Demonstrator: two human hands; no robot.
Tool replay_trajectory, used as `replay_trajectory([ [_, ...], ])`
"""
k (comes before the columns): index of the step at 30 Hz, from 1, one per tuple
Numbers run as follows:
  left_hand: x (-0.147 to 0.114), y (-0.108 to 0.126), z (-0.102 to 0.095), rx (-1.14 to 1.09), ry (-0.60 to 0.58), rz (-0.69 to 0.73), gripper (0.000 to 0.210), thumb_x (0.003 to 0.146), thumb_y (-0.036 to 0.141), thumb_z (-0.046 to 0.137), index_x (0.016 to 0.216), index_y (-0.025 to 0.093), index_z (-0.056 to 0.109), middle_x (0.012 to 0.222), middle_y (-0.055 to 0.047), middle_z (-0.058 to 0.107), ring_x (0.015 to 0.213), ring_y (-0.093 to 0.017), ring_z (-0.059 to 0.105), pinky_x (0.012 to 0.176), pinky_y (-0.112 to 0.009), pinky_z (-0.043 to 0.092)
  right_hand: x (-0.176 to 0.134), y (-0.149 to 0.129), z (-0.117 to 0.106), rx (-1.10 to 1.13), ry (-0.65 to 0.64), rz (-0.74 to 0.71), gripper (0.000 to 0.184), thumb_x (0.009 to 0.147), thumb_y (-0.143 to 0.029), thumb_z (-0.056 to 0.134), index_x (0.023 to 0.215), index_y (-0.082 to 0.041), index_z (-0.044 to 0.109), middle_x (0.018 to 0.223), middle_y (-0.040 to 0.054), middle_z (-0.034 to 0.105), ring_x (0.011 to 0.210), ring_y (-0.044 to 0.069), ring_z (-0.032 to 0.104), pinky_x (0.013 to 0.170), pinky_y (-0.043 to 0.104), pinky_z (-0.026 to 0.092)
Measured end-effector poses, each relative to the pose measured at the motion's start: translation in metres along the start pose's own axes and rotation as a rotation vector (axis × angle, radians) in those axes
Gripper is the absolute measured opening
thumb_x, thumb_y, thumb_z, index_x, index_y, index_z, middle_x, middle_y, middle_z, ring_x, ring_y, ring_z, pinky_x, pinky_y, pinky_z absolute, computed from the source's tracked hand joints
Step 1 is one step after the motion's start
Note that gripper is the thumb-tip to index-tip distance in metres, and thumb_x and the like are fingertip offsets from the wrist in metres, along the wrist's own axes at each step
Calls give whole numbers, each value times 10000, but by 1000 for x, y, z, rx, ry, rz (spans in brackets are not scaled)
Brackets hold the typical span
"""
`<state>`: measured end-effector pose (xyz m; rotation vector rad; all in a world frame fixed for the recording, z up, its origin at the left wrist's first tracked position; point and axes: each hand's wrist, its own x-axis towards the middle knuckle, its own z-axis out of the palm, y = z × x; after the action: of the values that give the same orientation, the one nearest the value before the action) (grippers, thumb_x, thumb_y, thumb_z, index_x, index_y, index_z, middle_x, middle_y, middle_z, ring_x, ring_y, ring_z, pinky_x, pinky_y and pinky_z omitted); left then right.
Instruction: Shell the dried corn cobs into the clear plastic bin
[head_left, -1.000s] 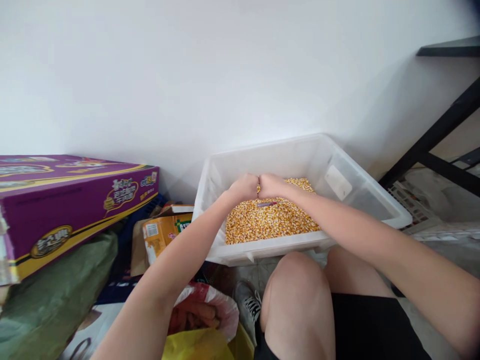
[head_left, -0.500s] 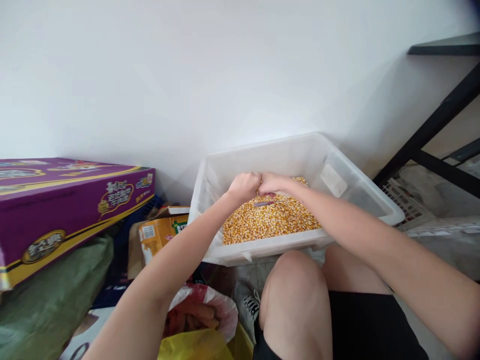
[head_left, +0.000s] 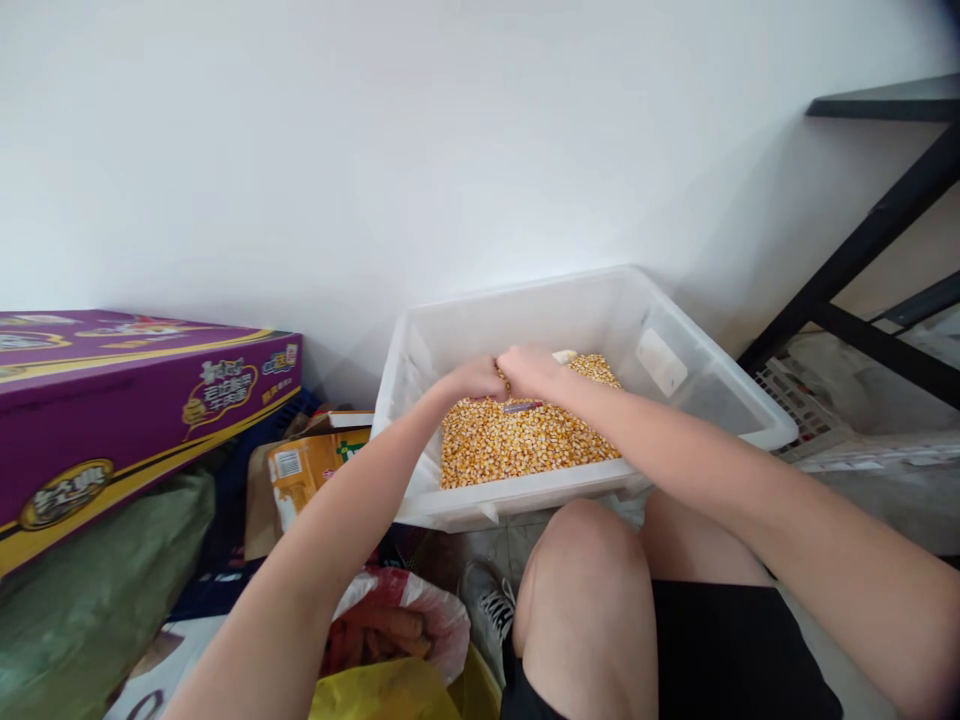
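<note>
My left hand point(head_left: 478, 380) and my right hand point(head_left: 529, 370) are closed side by side, low over the loose corn kernels point(head_left: 517, 450). Between them a narrow strip of an ear of corn point(head_left: 502, 378) shows; the fingers cover most of it. Under the hands, a small purple-grey strip point(head_left: 523, 407) lies on the kernels, its kind unclear. Behind my right hand a pale piece point(head_left: 564, 356) rests on the heap, partly hidden. A translucent white plastic bin point(head_left: 442, 505) holds the kernels.
A purple printed carton point(head_left: 150, 400) stands at left above a green bag point(head_left: 97, 590). Nearer are an orange package point(head_left: 300, 480) and a bag point(head_left: 442, 620) of reddish-brown pieces. My knees point(head_left: 592, 600) are close to the bin. A black metal frame point(head_left: 862, 240) rises at right.
Both hands have shifted slightly left, the right hand now a little higher and turned over. The pale piece behind it has come into view. The camera view has moved slightly.
</note>
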<state>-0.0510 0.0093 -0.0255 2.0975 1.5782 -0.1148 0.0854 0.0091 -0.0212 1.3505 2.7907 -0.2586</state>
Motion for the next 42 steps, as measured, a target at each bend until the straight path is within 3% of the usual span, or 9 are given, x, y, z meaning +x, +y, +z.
replay_trajectory([
  [4, 3, 9, 7, 311, 236, 153, 325, 608, 257, 618, 908, 152, 686, 901, -118, 705, 840, -257, 666, 681, -294, 498, 7, 29, 7, 208, -220, 88, 495, 596, -309, 768, 1041, -110, 685, 941, 120, 719, 807, 254, 679, 660, 282, 495],
  [10, -4, 10, 1, 513, 320, 172, 422, 723, 212, 543, 1142, 200, 595, 1003, -99, 682, 920, -248, 651, 719, -294, 483, 9, 62, 5, 393, -290, 75, 916, 462, -378, 844, 1303, -180, 539, 1336, 103, 557, 1114, 260, 591, 842, 281, 494],
  [13, -7, 14, -2, 569, 338, 181, 355, 754, 247, 552, 1101, 185, 594, 981, -99, 664, 890, -249, 641, 698, -302, 468, 8, 62, 6, 571, -334, 91, 744, 554, -364, 805, 1235, -174, 573, 1234, 100, 626, 1006, 225, 645, 777, 267, 519],
  [16, -11, 24, -4, 599, 421, 212, 272, 786, 258, 551, 1033, 152, 593, 992, -120, 633, 940, -255, 604, 703, -309, 454, 6, 56, 8, 798, -481, 156, 370, 681, -296, 715, 998, -123, 633, 870, 62, 706, 726, 160, 670, 657, 249, 527],
  [21, -18, 36, -3, 706, 487, 339, 239, 883, 250, 468, 1057, 135, 585, 1026, -160, 609, 1035, -279, 543, 791, -359, 435, 3, 46, 5, 801, -415, 167, 198, 755, -305, 644, 659, -147, 573, 464, -44, 483, 438, 100, 491, 480, 213, 442],
  [28, -9, 22, 2, 643, 347, 166, 263, 708, 159, 542, 934, 112, 668, 912, -173, 685, 858, -285, 657, 701, -333, 478, 3, 16, 2, 269, -12, 100, 197, 705, -240, 641, 866, -159, 721, 856, 109, 733, 822, 247, 675, 656, 253, 477],
  [33, -1, 13, -4, 480, 263, 146, 236, 613, 210, 571, 783, 131, 714, 816, -161, 710, 786, -290, 680, 660, -317, 489, -7, 5, -3, 67, 40, 136, 301, 760, -327, 655, 996, -155, 729, 991, 176, 719, 912, 288, 685, 739, 284, 495],
  [39, 0, -3, -14, -15, -178, 115, 114, 534, 173, 618, 440, 178, 554, 481, 7, 569, 541, -168, 599, 521, -241, 453, -6, -10, -4, -124, 92, -50, 290, 815, -362, 630, 951, -131, 740, 966, 209, 713, 933, 320, 679, 794, 360, 494],
  [42, 1, -6, -8, -21, -197, 95, 81, 541, 154, 605, 470, 174, 571, 520, -14, 604, 584, -182, 623, 547, -247, 469, -4, -12, 2, -145, 121, -84, 258, 836, -315, 582, 914, -131, 745, 924, 202, 719, 897, 327, 687, 762, 374, 500],
])
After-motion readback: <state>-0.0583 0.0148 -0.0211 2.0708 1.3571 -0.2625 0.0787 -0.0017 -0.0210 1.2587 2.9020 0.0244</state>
